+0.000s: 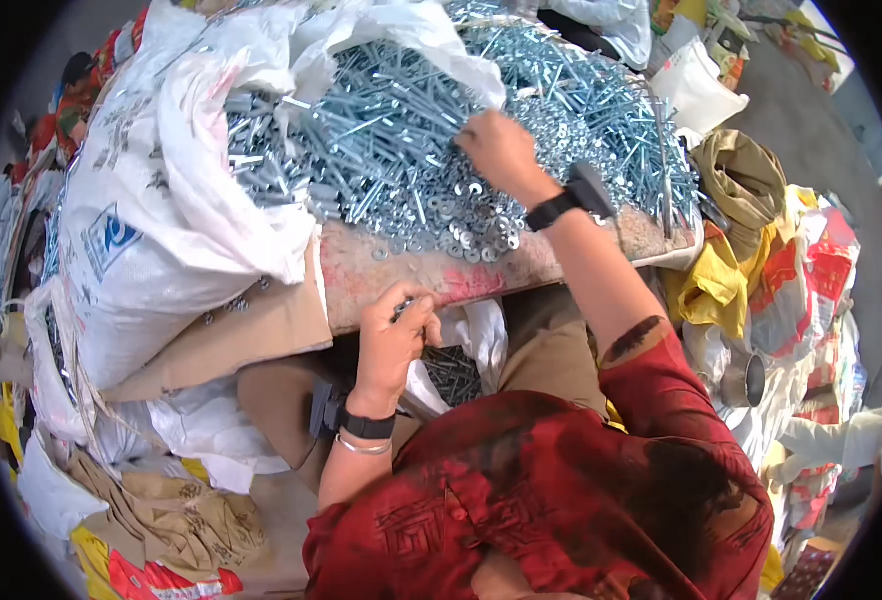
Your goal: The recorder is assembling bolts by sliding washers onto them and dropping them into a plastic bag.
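Observation:
My left hand (393,335) is curled closed just off the near edge of the worktable (391,290). A small dark metal piece shows between its fingers; its exact kind is too small to tell. Farther forward, my right hand (501,150) is over the heap, fingertips bent together at its surface. Whatever those fingers hold, if anything, is hidden. Around that hand lie loose washers (471,225) and long thin silver bolts or rods (391,120). Short metal sleeves (261,150) fill the left part of the heap, beside the white sack.
A bulging white woven sack (131,250) stands at the left on brown cardboard (231,350). Below the table edge, dark metal pieces (451,372) lie in a white bag between my knees. Yellow cloth (716,285), bags and a metal cup (744,380) are at the right.

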`<state>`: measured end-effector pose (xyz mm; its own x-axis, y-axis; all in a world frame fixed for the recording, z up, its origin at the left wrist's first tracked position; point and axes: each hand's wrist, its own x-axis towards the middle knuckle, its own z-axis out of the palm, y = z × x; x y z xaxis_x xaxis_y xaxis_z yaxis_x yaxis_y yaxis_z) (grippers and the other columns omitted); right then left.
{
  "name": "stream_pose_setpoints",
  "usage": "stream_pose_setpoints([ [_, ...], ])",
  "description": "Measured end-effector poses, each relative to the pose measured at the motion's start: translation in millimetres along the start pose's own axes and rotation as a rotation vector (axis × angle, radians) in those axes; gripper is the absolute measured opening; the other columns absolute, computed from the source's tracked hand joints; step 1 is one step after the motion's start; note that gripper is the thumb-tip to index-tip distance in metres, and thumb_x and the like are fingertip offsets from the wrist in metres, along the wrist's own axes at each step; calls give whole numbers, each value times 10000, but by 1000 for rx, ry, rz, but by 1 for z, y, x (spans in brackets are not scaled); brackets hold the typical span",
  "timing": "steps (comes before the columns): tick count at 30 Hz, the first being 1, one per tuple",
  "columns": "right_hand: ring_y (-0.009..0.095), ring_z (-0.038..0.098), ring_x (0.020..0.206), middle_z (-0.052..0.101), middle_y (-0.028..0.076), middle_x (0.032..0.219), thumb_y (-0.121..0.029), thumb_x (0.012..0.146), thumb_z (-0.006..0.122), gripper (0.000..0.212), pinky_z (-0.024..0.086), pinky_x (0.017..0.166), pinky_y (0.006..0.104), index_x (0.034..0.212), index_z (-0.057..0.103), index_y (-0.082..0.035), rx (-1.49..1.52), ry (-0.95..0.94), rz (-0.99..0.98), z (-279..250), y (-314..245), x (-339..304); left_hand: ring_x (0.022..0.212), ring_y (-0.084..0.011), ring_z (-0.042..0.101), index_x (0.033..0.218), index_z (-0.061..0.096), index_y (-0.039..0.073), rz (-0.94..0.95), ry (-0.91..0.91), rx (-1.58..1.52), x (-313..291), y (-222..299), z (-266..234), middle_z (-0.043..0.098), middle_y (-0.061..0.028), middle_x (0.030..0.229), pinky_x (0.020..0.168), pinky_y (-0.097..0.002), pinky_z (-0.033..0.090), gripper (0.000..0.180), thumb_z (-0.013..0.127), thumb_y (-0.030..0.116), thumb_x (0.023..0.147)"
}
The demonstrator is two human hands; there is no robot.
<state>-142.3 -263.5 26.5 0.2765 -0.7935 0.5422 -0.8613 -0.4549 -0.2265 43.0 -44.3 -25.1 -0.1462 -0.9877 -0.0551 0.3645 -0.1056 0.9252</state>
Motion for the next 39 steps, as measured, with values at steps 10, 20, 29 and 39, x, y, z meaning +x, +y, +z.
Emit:
stream_pose_setpoints([
  [10, 301, 656, 678, 623, 143, 856, -114, 888, 656, 106, 516, 597, 405, 935, 589, -46, 144, 328, -85, -59, -20, -26, 736, -205, 673, 1146, 566, -6, 104, 125, -377, 0, 2, -3, 677, -174, 972, 483, -298, 510, 284, 487, 233, 1015],
  [20, 140, 705, 736, 700, 106, 884, -48, 980, 563, 73, 566, 652, 263, 1003, 583, 18, 711, 36, 105, -108, -53, -148, 578, -105, 413, 1132, 606, 30, 20, -72, -776, -1, -20, -19, 490, -13, 730, 470, -239, 314, 280, 569, 276, 1002],
  [29, 230, 716, 820, 670, 207, 1034, -170, 1058, 441, 244, 613, 732, 351, 1073, 529, 57, 1315, 101, 164, -129, -95, -159, 561, -138, 517, 1036, 610, 47, 36, 30, -779, -10, -10, -5, 657, -121, 822, 456, -274, 393, 283, 580, 325, 995],
  [39, 247, 710, 804, 666, 213, 1006, -168, 1057, 414, 250, 615, 736, 378, 1061, 530, 53, 1412, 27, 312, -113, -91, -136, 457, -82, 364, 1155, 599, -24, 5, -298, -722, -16, 1, -9, 455, -18, 620, 412, -230, 308, 372, 530, 316, 1022],
])
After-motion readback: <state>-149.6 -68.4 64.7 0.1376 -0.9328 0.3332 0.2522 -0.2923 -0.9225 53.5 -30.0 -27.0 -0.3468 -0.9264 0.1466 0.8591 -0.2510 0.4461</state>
